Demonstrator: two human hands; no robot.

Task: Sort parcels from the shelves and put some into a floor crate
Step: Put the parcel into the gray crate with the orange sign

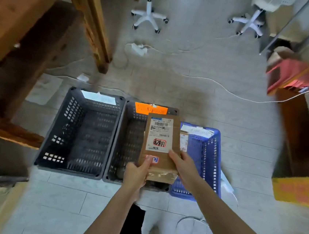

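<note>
A: What is at the left?

B: A wooden frame [98, 40]. Beside it on the floor stands a grey crate [70, 111] with a white label [99, 97] on its far rim.

A: And next to it?

B: A dark crate [128, 142], side by side with the grey one, has an orange label [150, 108] on its far rim. A blue crate [211, 151] stands just right of it.

A: Where is the parcel [163, 165]?

B: It is in the air, over the right part of the dark crate, and its right edge reaches over the blue crate. It is flat brown cardboard with the printed label facing up.

A: And the hands?

B: Both are grasping it. The left hand [136, 174] grips the near left corner with the thumb on top. The right hand [184, 169] holds the right edge.

A: Further right?

B: A white cable [229, 90] lies on the floor, and a yellow box [298, 191] is at the edge.
</note>
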